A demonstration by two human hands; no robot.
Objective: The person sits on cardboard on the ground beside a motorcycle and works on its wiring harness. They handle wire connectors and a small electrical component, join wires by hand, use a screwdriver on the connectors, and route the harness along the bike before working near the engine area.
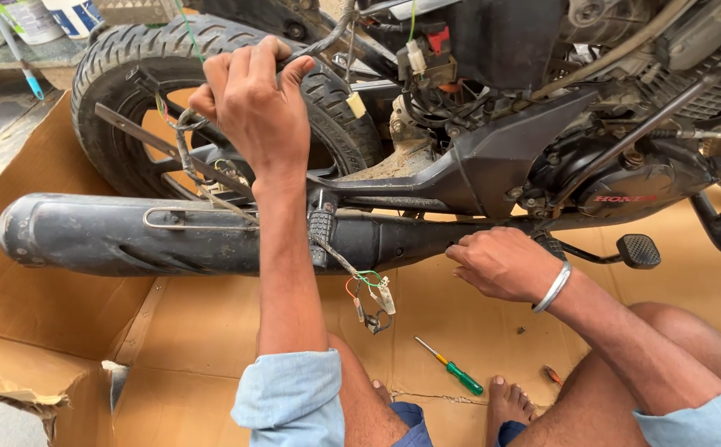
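Cardboard floor [211,331]: screwdriver [451,368] near feet, exhaust [128,236] beyond.

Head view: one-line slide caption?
Left hand grips wiring harness over motorcycle rear tyre; right hand reaches under exhaust.

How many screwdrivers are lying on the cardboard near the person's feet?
1 for certain: the green-handled screwdriver lies on the cardboard between the knees. A small orange-tipped tool by the right leg may be another; it is partly hidden.
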